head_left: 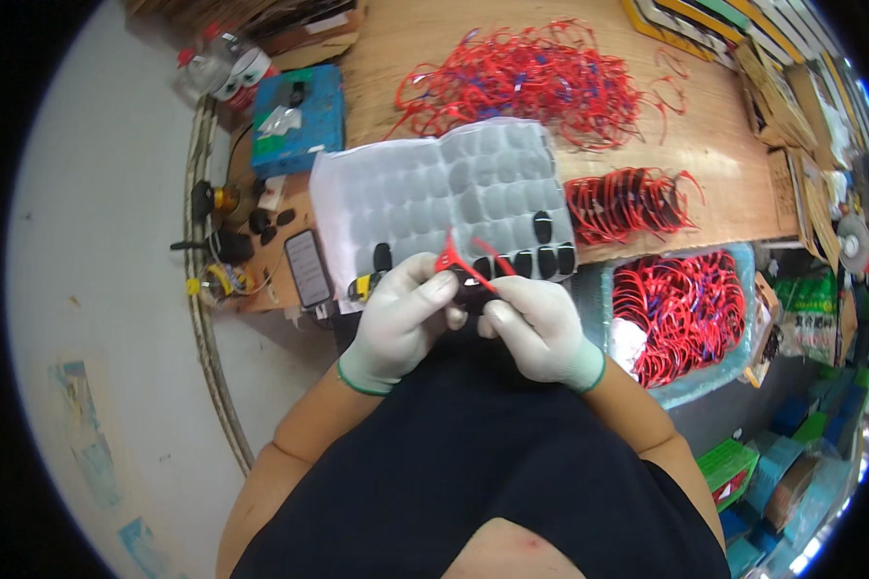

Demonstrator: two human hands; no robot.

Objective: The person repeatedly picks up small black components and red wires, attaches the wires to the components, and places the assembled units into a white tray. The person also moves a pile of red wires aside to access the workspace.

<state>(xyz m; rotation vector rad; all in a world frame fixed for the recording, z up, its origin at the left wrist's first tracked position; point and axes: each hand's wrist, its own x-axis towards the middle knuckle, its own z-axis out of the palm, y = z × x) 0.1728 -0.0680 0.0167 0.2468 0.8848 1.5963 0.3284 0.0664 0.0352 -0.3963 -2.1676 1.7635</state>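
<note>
Between my two white-gloved hands is a red eyeglass frame (451, 261) with a dark lens (471, 291) at its lower part. My left hand (403, 314) pinches the frame's left side between thumb and fingers. On the other side, the fingers of my right hand (541, 328) close on the frame near the lens. Behind my hands lies a pale moulded tray (434, 179) with rows of shallow hollows. Several dark lenses (544, 228) sit in it along the near edge and right side. A yellow-and-black object (362, 287) lies beside my left hand.
A tangled heap of red frames (531, 82) covers the back of the wooden table. A row of red frames with dark lenses (632, 203) lies right of the tray. A lined bin (748, 318) holds more frames. A phone (307, 267) and blue box (299, 121) are left.
</note>
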